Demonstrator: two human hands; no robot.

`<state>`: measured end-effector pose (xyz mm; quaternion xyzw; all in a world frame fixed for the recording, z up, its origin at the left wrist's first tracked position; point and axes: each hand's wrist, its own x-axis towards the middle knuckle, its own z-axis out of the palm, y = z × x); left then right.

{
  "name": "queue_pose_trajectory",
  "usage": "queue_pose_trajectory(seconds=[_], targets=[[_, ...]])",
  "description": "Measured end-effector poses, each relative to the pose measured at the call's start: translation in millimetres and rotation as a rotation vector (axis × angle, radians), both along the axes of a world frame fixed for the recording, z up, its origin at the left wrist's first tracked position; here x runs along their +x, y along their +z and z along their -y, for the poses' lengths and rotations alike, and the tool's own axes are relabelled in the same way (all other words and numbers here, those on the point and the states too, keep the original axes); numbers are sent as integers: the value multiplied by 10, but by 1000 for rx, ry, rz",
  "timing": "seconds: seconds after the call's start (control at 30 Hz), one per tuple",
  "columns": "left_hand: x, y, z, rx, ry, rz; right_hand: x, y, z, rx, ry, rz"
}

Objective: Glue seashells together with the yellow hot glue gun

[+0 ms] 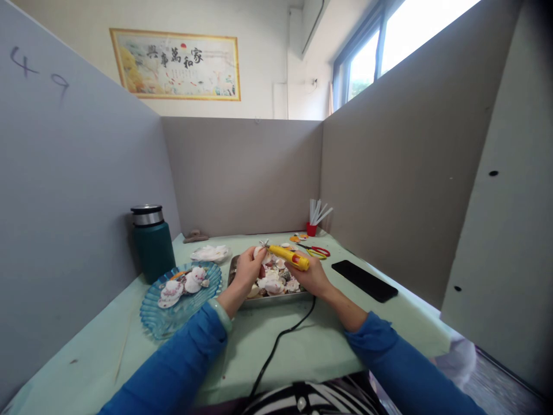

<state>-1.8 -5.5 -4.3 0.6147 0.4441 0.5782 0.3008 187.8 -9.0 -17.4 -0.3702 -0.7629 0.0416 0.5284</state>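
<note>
My left hand [246,271] is closed, pinching a small whitish shell [258,252] above the metal tray [268,301] of mixed seashells. My right hand [315,278] is wrapped round a yellow hot glue gun [287,255], its nozzle pointing left at the shell. Whether nozzle and shell touch cannot be made out. From the right hand a black cord [280,334] runs down to the table's front edge. Loose shells [271,283] in several shapes fill the tray under both hands.
Left stand a blue fluted plate [162,320] bearing shell pieces [171,293] and a dark green bottle [153,248]. Behind lies a white crumpled bundle [211,253]. On the right are scissors [318,252], a red cup [311,230] of white sticks [318,212] and a black phone [364,280]. Partitions enclose the table.
</note>
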Motion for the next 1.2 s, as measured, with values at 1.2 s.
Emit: queue_pose_trajectory(seconds=[1.2], targets=[[7,-6,-11,-16,-45,73,8,-43,-56,-25,-18,-38]])
